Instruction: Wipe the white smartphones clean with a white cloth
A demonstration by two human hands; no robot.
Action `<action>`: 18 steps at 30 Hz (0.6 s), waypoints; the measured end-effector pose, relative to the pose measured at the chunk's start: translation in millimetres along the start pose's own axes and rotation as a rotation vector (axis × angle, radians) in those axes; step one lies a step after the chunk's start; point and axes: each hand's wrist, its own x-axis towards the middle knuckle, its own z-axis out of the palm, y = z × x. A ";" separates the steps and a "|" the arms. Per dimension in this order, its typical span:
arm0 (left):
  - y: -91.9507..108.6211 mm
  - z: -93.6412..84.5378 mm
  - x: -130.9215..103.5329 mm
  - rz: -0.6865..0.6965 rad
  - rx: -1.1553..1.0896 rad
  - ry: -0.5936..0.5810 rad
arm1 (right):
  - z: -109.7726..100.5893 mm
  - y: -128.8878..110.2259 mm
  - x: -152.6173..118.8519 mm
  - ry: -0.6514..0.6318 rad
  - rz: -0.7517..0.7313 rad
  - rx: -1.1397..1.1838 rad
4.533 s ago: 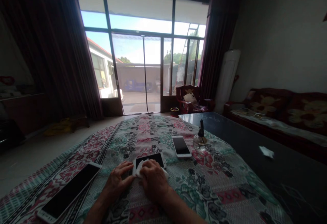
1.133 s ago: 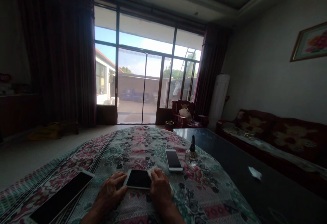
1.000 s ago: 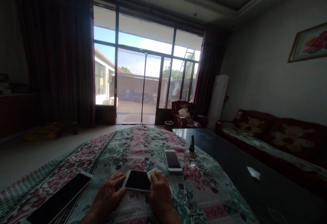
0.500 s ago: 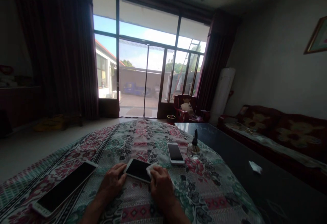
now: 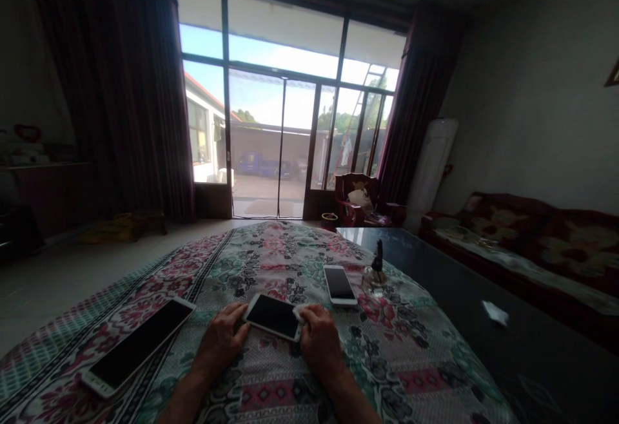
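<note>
A white-framed smartphone (image 5: 273, 316) with a dark screen lies face up on the patterned cloth, between my two hands. My left hand (image 5: 223, 337) is closed on its left end, thumb and fingers at the edge. At the right end, my right hand (image 5: 320, 340) pinches a small white tissue (image 5: 297, 312), mostly hidden by the fingers, against the phone's edge. A second white phone (image 5: 340, 285) lies just beyond the right hand. To the left, a larger white phone (image 5: 140, 346) lies slantwise with its screen dark.
A clear glass bottle with a black pump top (image 5: 377, 266) stands right of the second phone. A crumpled white tissue (image 5: 496, 313) lies on the dark glossy tabletop (image 5: 449, 301). The floral tablecloth (image 5: 275, 372) covers the near surface. Beyond are a wooden armchair (image 5: 356, 198) and a sofa (image 5: 525, 231).
My right hand has slid the tissue from the screen's right part to the phone's right end. The left hand keeps its hold. The whole view has shifted slightly.
</note>
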 end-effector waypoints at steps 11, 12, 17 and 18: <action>23.6 -5.6 2.1 0.038 0.010 -0.048 | -3.7 -6.0 -4.6 0.011 -0.014 0.047; 31.5 -6.3 4.5 0.053 0.013 -0.076 | -3.8 -3.4 -2.1 0.022 0.006 0.035; 68.6 -2.5 25.8 0.187 0.036 -0.332 | -0.6 9.2 5.5 0.066 0.058 0.068; 73.6 -0.6 30.6 0.195 0.045 -0.384 | 0.4 10.9 5.9 0.074 0.064 0.088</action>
